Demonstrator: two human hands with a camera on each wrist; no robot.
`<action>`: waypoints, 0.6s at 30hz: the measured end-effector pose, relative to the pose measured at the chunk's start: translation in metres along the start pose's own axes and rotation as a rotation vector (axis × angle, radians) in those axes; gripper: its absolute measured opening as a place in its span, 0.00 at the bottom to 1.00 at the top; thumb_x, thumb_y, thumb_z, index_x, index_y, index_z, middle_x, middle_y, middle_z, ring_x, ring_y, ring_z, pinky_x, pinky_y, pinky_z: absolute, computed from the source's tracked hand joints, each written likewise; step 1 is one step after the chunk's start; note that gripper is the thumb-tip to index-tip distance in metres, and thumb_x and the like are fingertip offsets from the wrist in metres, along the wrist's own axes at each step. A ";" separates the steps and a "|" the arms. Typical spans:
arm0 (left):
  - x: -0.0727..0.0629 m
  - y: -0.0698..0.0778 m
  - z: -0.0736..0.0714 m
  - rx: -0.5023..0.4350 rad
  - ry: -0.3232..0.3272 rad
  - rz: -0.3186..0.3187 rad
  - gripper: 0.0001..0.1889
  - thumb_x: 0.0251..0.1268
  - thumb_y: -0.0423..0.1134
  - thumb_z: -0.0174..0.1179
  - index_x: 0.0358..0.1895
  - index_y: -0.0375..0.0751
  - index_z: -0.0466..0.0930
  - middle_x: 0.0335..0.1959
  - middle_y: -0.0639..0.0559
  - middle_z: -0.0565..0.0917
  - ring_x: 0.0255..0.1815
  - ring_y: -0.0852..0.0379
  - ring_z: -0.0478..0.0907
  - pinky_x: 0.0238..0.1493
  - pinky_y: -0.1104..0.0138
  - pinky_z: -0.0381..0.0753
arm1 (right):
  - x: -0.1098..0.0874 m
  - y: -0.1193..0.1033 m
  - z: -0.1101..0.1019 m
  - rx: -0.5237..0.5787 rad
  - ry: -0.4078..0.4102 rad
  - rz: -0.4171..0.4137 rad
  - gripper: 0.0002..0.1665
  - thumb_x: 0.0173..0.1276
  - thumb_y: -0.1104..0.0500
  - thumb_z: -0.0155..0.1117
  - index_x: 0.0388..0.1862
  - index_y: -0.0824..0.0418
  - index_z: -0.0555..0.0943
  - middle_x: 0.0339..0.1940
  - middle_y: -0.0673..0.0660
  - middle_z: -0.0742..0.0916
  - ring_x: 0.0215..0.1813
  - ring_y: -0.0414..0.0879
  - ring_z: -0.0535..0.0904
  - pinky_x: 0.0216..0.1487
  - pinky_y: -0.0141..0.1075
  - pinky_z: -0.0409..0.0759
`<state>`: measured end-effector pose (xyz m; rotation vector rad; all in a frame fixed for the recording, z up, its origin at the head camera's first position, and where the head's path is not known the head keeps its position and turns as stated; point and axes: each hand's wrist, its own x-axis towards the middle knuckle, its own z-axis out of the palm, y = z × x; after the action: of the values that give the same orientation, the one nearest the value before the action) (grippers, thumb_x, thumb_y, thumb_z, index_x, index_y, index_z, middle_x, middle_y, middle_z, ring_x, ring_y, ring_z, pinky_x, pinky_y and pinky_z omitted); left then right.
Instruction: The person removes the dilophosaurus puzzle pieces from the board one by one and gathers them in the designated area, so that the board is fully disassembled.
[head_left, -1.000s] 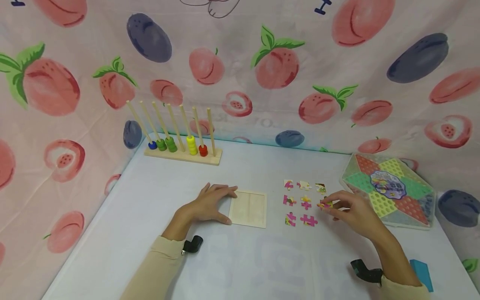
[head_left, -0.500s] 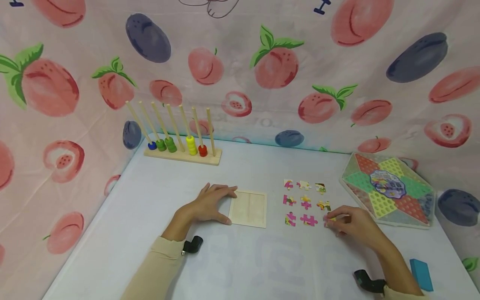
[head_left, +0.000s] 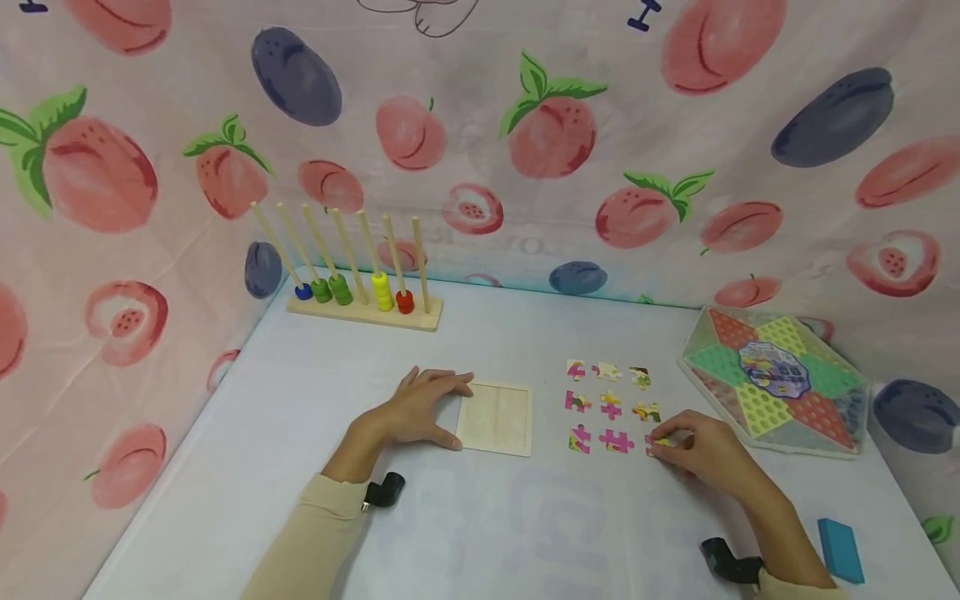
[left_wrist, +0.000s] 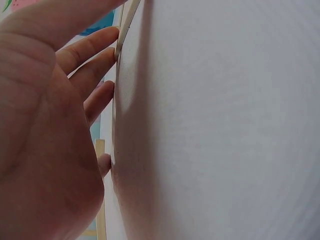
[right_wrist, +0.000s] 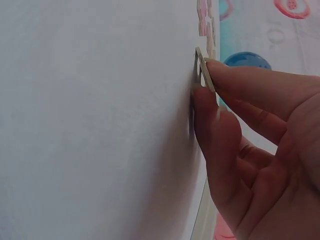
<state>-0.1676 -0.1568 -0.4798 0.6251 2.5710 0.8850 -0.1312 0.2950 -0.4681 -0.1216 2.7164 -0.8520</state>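
A shallow square wooden puzzle tray lies flat at mid-table. My left hand spans its left side, thumb at the near corner and index fingertip at the far corner. In the left wrist view, the straight fingers touch the tray's thin edge. On the right, my right hand pinches a jigsaw piece between thumb and fingertip, one edge tilted up from the table. Several pink and yellow jigsaw pieces lie beside it in spaced rows.
A wooden bead counter with upright pegs stands at the back left. A hexagonal Chinese checkers box lies at the right, behind my right hand. Near my right forearm is a blue block. A fruit-print cloth hangs behind.
My right hand set a yellow-pink jigsaw piece at the right end of the middle row, then moved nearer to the piece at the front row's right end. The left hand stayed still.
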 end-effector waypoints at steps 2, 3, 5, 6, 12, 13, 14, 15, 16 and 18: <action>-0.001 0.001 -0.001 -0.001 -0.001 -0.002 0.40 0.45 0.51 0.82 0.66 0.54 0.76 0.79 0.59 0.68 0.83 0.48 0.56 0.84 0.39 0.31 | 0.001 -0.001 0.000 -0.030 0.009 -0.014 0.12 0.63 0.54 0.76 0.43 0.57 0.88 0.50 0.61 0.87 0.26 0.41 0.77 0.23 0.31 0.77; -0.001 0.001 -0.001 -0.002 -0.002 -0.003 0.40 0.45 0.51 0.82 0.66 0.54 0.76 0.79 0.59 0.68 0.83 0.48 0.56 0.84 0.39 0.30 | 0.001 -0.001 -0.001 -0.049 0.016 -0.023 0.12 0.62 0.54 0.76 0.43 0.56 0.89 0.49 0.61 0.87 0.28 0.41 0.76 0.24 0.30 0.77; -0.001 0.002 -0.001 -0.003 -0.004 -0.005 0.40 0.46 0.51 0.82 0.66 0.54 0.76 0.79 0.58 0.68 0.83 0.48 0.56 0.84 0.39 0.30 | 0.001 0.000 -0.001 -0.077 0.029 -0.035 0.12 0.61 0.54 0.77 0.42 0.56 0.89 0.48 0.60 0.88 0.31 0.42 0.76 0.26 0.29 0.75; -0.001 0.002 -0.001 -0.004 -0.006 -0.007 0.40 0.46 0.51 0.82 0.66 0.54 0.76 0.79 0.58 0.68 0.83 0.48 0.56 0.84 0.39 0.30 | 0.001 0.000 -0.001 -0.088 0.034 -0.038 0.12 0.61 0.53 0.77 0.41 0.55 0.89 0.48 0.59 0.88 0.32 0.42 0.75 0.27 0.29 0.74; -0.001 0.002 -0.001 0.002 -0.006 -0.005 0.40 0.46 0.51 0.82 0.66 0.54 0.76 0.80 0.59 0.67 0.83 0.49 0.56 0.84 0.39 0.31 | 0.000 0.000 0.001 -0.098 0.049 -0.053 0.10 0.61 0.54 0.77 0.39 0.54 0.86 0.43 0.55 0.89 0.34 0.42 0.74 0.30 0.29 0.71; -0.001 0.002 -0.001 0.002 -0.005 -0.005 0.40 0.46 0.51 0.82 0.66 0.54 0.76 0.80 0.59 0.67 0.83 0.49 0.56 0.85 0.39 0.31 | 0.001 -0.001 0.001 -0.098 0.052 -0.059 0.10 0.61 0.54 0.77 0.38 0.54 0.86 0.42 0.54 0.88 0.34 0.41 0.74 0.30 0.29 0.71; -0.001 0.002 -0.001 -0.001 -0.005 -0.007 0.40 0.46 0.51 0.82 0.66 0.54 0.76 0.80 0.59 0.67 0.83 0.49 0.56 0.85 0.39 0.30 | 0.001 -0.001 0.001 -0.097 0.054 -0.065 0.10 0.61 0.54 0.77 0.38 0.54 0.85 0.41 0.53 0.88 0.33 0.41 0.74 0.30 0.29 0.71; -0.001 0.002 -0.001 -0.002 -0.005 -0.008 0.40 0.46 0.51 0.82 0.66 0.54 0.76 0.80 0.59 0.67 0.83 0.49 0.56 0.85 0.40 0.30 | 0.001 -0.001 0.001 -0.097 0.055 -0.071 0.10 0.61 0.54 0.77 0.38 0.54 0.84 0.40 0.52 0.88 0.33 0.40 0.74 0.30 0.29 0.71; -0.001 0.001 -0.001 -0.004 -0.005 -0.009 0.40 0.45 0.51 0.82 0.66 0.54 0.76 0.80 0.59 0.67 0.83 0.49 0.56 0.85 0.40 0.30 | 0.001 -0.001 0.001 -0.097 0.056 -0.074 0.11 0.61 0.54 0.77 0.38 0.54 0.84 0.39 0.52 0.88 0.33 0.40 0.73 0.30 0.29 0.71; -0.001 0.000 0.000 -0.006 -0.001 -0.007 0.40 0.45 0.51 0.82 0.66 0.54 0.76 0.80 0.59 0.67 0.82 0.48 0.56 0.84 0.39 0.31 | 0.001 -0.002 0.000 -0.095 0.054 -0.078 0.11 0.62 0.54 0.77 0.38 0.54 0.84 0.39 0.51 0.88 0.32 0.40 0.73 0.30 0.29 0.71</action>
<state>-0.1668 -0.1573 -0.4790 0.6141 2.5669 0.8901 -0.1323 0.2931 -0.4676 -0.2288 2.8198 -0.7572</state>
